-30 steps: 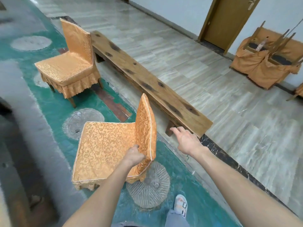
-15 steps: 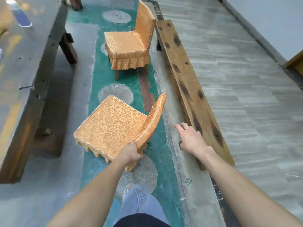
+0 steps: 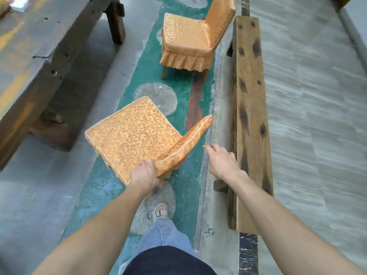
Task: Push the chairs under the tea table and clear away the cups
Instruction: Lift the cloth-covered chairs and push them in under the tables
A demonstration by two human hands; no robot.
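The left hand (image 3: 144,173) is clamped on the near corner of the backrest of the near chair (image 3: 135,133), fingers curled over its piped top edge. That looks like a sensible hold, since a grip high on the back lets the person swing and shove the seat without stooping. The right hand (image 3: 222,161) holds nothing; its fingers are spread and relaxed, just beside the backrest but apart from it, probably ready to take the other end of the back or simply out for balance.

The near chair stands askew on the green strip of floor (image 3: 137,76), its seat front aimed at the tea table (image 3: 45,80) on the left and its back toward the person. It is short of the table, with bare grey floor between them, so the push under looks begun rather than done. Its legs are mostly hidden by the skirt, so I cannot tell whether all of them touch the floor.

The far chair (image 3: 186,36) sits further along the same strip, its back toward the long wooden bench (image 3: 250,116); it too is out from under the table and untouched. The person's sandalled foot (image 3: 160,212) is planted behind the near chair, which suits a forward push.

No cup is plain on the tabletop (image 3: 17,42); a pale thing at its far corner is too blurred to name.
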